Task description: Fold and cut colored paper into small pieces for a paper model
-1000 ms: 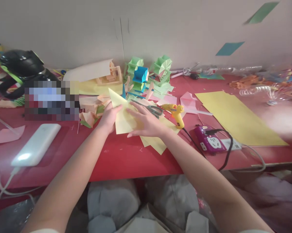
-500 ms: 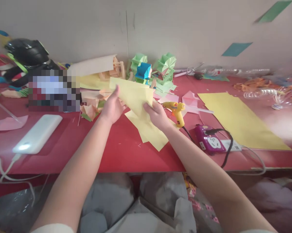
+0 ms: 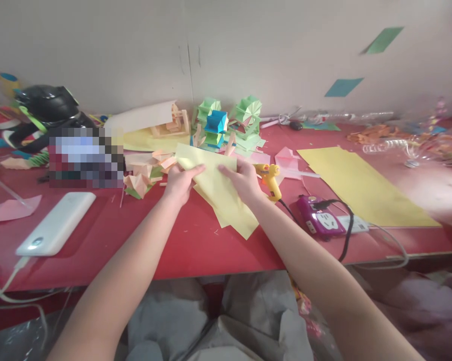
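A sheet of pale yellow paper [image 3: 210, 165] is held up between my two hands above the table. My left hand [image 3: 181, 183] pinches its left side, thumb on top and fingers hidden below. On the opposite side my right hand [image 3: 244, 178] grips it the same way. Beneath it, more yellow paper [image 3: 244, 225] lies on the red tabletop, its corners sticking out toward me. A yellow hot glue gun [image 3: 271, 183] lies just right of my right hand.
Green and blue folded-paper models [image 3: 216, 120] stand behind my hands. A large yellow sheet [image 3: 364, 185] and a purple power strip [image 3: 319, 215] with cables lie to the right. At left are a white power bank [image 3: 56, 223] and folded peach paper pieces [image 3: 137, 180].
My left hand has shifted down and slightly right along the paper, its thumb now flat across the sheet instead of raised. The sheet is lower and more level. The camera view has tilted up.
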Tool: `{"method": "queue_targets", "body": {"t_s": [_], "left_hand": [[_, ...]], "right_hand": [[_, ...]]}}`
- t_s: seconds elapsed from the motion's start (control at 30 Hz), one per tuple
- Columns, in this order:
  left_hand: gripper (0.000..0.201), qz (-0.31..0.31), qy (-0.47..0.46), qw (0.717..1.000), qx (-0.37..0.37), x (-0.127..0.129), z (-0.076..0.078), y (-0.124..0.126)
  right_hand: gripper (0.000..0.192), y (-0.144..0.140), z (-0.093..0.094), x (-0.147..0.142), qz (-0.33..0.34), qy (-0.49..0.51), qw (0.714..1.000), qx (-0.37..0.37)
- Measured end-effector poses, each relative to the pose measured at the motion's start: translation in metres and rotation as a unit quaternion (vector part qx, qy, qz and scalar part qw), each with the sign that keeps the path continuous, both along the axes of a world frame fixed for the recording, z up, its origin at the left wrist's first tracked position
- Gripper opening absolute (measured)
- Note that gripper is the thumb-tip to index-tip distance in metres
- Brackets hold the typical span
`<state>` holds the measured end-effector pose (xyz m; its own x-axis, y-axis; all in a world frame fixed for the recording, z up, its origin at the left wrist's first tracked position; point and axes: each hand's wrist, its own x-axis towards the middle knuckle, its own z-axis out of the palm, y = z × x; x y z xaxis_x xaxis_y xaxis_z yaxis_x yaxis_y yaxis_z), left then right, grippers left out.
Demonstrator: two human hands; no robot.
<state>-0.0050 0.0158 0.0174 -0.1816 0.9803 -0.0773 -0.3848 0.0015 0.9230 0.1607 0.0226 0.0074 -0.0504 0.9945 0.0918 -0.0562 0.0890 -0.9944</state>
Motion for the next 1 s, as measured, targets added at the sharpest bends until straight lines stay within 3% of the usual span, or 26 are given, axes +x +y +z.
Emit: {"method": "queue_targets", "body": {"t_s": [0.13, 0.27, 0.4, 0.57, 0.73, 0.9, 1.0], "left_hand": [[0.038, -0.016, -0.041, 0.999, -0.002, -0.008, -0.001, 0.006], [0.026, 0.041, -0.059, 0.997, -0.026, -0.019, 0.0, 0.012], [0.023, 0.046, -0.06, 0.996, -0.035, -0.024, 0.002, 0.013], [0.015, 0.066, -0.127, 0.986, -0.079, -0.028, 0.006, 0.013], [0.013, 0.017, -0.157, 0.986, -0.046, -0.032, 0.005, 0.012], [0.038, -0.073, -0.119, 0.99, 0.025, -0.027, 0.005, 0.008], [0.044, -0.073, -0.121, 0.988, 0.055, -0.021, 0.003, 0.008]], "right_hand": [[0.039, 0.001, -0.004, -0.003, -0.002, -0.011, 1.0, 0.008], [0.036, 0.003, -0.004, -0.002, 0.01, -0.029, 0.999, 0.009], [0.03, 0.006, -0.007, 0.0, -0.018, -0.017, 1.0, 0.014], [0.035, 0.011, -0.012, 0.001, -0.052, -0.026, 0.998, 0.01], [0.034, 0.01, -0.012, 0.0, -0.012, 0.039, 0.999, -0.004], [0.034, 0.007, -0.012, -0.002, 0.015, 0.03, 0.999, 0.016], [0.035, 0.008, -0.013, -0.005, 0.033, 0.042, 0.999, 0.01]]}}
